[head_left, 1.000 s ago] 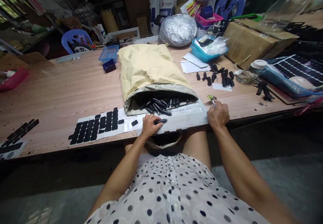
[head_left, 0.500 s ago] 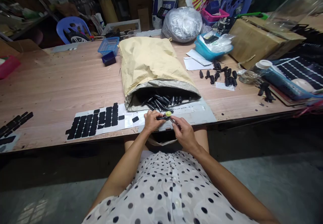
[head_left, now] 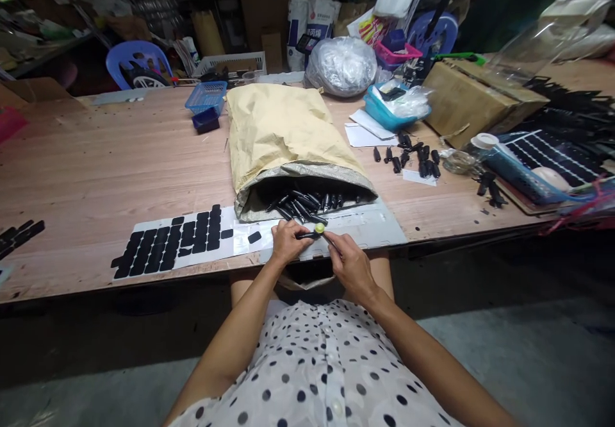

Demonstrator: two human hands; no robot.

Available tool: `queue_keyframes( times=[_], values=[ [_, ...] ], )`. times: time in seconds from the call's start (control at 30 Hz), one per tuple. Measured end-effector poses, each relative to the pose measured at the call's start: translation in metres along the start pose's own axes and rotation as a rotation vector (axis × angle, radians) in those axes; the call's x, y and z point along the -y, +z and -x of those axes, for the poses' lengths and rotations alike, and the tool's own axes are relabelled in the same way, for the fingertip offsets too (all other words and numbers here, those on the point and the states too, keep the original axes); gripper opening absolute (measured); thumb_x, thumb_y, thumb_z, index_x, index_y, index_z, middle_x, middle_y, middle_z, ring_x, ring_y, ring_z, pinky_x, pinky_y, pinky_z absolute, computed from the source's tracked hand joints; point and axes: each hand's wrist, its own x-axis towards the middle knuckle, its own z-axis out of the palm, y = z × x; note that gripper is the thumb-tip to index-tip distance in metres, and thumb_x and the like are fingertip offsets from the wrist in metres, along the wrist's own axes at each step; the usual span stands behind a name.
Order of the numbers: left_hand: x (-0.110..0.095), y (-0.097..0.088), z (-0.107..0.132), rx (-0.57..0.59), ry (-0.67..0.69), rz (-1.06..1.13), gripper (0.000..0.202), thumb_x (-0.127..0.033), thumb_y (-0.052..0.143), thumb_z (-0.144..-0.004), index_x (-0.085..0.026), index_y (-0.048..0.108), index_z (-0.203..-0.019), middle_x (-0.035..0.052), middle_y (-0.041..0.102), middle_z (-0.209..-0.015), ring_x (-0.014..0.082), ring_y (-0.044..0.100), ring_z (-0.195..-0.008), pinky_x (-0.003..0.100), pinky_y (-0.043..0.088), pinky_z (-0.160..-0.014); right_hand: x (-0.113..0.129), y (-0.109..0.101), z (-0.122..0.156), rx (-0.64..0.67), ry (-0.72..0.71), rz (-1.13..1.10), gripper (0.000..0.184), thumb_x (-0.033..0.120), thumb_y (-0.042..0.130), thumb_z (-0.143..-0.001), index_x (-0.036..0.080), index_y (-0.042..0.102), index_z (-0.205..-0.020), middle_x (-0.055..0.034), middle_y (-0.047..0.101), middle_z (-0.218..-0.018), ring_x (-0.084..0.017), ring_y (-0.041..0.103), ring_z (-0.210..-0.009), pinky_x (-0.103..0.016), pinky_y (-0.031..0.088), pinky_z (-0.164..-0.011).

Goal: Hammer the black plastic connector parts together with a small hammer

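My left hand (head_left: pixel 287 242) is closed on a slim black piece (head_left: pixel 306 235) at the table's front edge. A small yellow-green round thing (head_left: pixel 319 228) sits at the right end of that piece. From the right, my right hand (head_left: pixel 352 263) pinches a thin stick-like tool (head_left: pixel 327 239) whose tip points at the round thing; its kind I cannot make out. Just beyond the hands, several slim black parts (head_left: pixel 302 206) lie in the mouth of a yellow paper sack (head_left: pixel 283 125). Under the hands is a grey board (head_left: pixel 379 222).
Rows of black rounded stickers (head_left: pixel 154 247) lie on a sheet to the left. Small black parts (head_left: pixel 425 161) are scattered at the right, near a cardboard box (head_left: pixel 475 103) and a blue basin (head_left: pixel 391 116). A blue basket (head_left: pixel 206 97) stands behind the sack's left side.
The whole view has shifted slightly, so the table sits a little lower and further left. Both hands keep nearly the same hold, and the tool's angle looks slightly changed.
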Motion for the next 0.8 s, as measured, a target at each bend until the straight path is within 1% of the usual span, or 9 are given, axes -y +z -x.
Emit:
queue_keyframes(
  times=[0.1,0.2,0.27,0.33,0.43,0.53,0.67,0.73,0.8],
  values=[
    [0.001,0.001,0.001,-0.006,0.01,-0.016,0.011,-0.029,0.083,-0.075,-0.031,0.081,-0.086,0.001,0.074,-0.092,0.0268,0.055,-0.101,0.044,0.042,-0.095,-0.006,-0.005,-0.002,-0.045,0.018,-0.036,0.038,0.026,0.047,-0.096,0.027,0.074,-0.123,-0.0067,0.072,-0.098,-0.022,0.067,-0.092,-0.033,0.056,-0.084],
    [0.002,0.001,0.002,-0.017,0.034,-0.046,0.011,-0.028,0.082,-0.076,-0.031,0.08,-0.087,0.0008,0.074,-0.092,0.0264,0.055,-0.099,0.043,0.042,-0.093,-0.023,-0.024,-0.018,-0.185,0.08,0.022,0.039,0.029,0.046,-0.097,0.026,0.074,-0.125,-0.0096,0.071,-0.105,-0.024,0.065,-0.097,-0.037,0.054,-0.09],
    [0.001,0.001,0.003,-0.025,0.052,-0.067,0.011,-0.028,0.082,-0.076,-0.03,0.079,-0.087,0.0011,0.073,-0.092,0.0264,0.055,-0.099,0.043,0.042,-0.093,-0.045,-0.043,-0.035,-0.278,0.18,0.129,0.042,0.026,0.046,-0.096,0.025,0.073,-0.128,-0.0115,0.069,-0.107,-0.025,0.063,-0.096,-0.039,0.053,-0.09],
    [0.002,0.002,0.004,-0.03,0.063,-0.085,0.012,-0.028,0.083,-0.076,-0.029,0.079,-0.088,0.0018,0.072,-0.092,0.0267,0.056,-0.099,0.043,0.042,-0.093,-0.071,-0.062,-0.054,-0.351,0.322,0.253,0.044,0.023,0.047,-0.093,0.024,0.072,-0.13,-0.0123,0.067,-0.108,-0.025,0.061,-0.095,-0.037,0.05,-0.084],
    [0.003,0.003,0.004,-0.035,0.076,-0.102,0.011,-0.03,0.082,-0.078,-0.029,0.079,-0.088,0.0024,0.072,-0.091,0.0269,0.056,-0.098,0.043,0.041,-0.092,-0.106,-0.078,-0.079,-0.333,0.534,0.388,0.046,0.016,0.049,-0.089,0.021,0.075,-0.127,-0.0124,0.063,-0.1,-0.024,0.057,-0.086,-0.034,0.044,-0.073],
    [0.005,0.003,0.003,-0.04,0.101,-0.102,0.008,-0.032,0.08,-0.081,-0.029,0.078,-0.089,0.0023,0.072,-0.09,0.0267,0.056,-0.098,0.042,0.041,-0.091,-0.126,-0.077,-0.093,-0.273,0.601,0.473,0.045,0.013,0.05,-0.087,0.021,0.078,-0.122,-0.0117,0.06,-0.094,-0.023,0.053,-0.082,-0.033,0.038,-0.068],
    [0.008,0.001,0.005,-0.043,0.133,-0.112,0.009,-0.033,0.075,-0.086,-0.029,0.078,-0.094,0.0033,0.072,-0.089,0.0264,0.057,-0.097,0.043,0.042,-0.092,-0.129,-0.064,-0.098,-0.269,0.541,0.545,0.045,0.013,0.049,-0.089,0.02,0.076,-0.124,-0.0137,0.06,-0.099,-0.025,0.053,-0.087,-0.033,0.036,-0.068],
    [0.009,0.0,0.012,-0.074,0.196,-0.137,0.012,-0.032,0.07,-0.09,-0.028,0.078,-0.098,0.0049,0.072,-0.095,0.0268,0.058,-0.1,0.045,0.043,-0.095,-0.127,-0.058,-0.098,-0.271,0.51,0.583,0.044,0.015,0.049,-0.09,0.019,0.074,-0.127,-0.0152,0.06,-0.103,-0.026,0.053,-0.09,-0.034,0.036,-0.069],
    [0.012,0.002,0.025,-0.097,0.325,-0.176,0.015,-0.033,0.067,-0.091,-0.028,0.078,-0.101,0.007,0.072,-0.106,0.0279,0.059,-0.105,0.046,0.042,-0.099,-0.126,-0.054,-0.099,-0.272,0.492,0.617,0.043,0.016,0.049,-0.092,0.017,0.072,-0.127,-0.0161,0.059,-0.105,-0.026,0.053,-0.092,-0.034,0.036,-0.07]
  ],
)
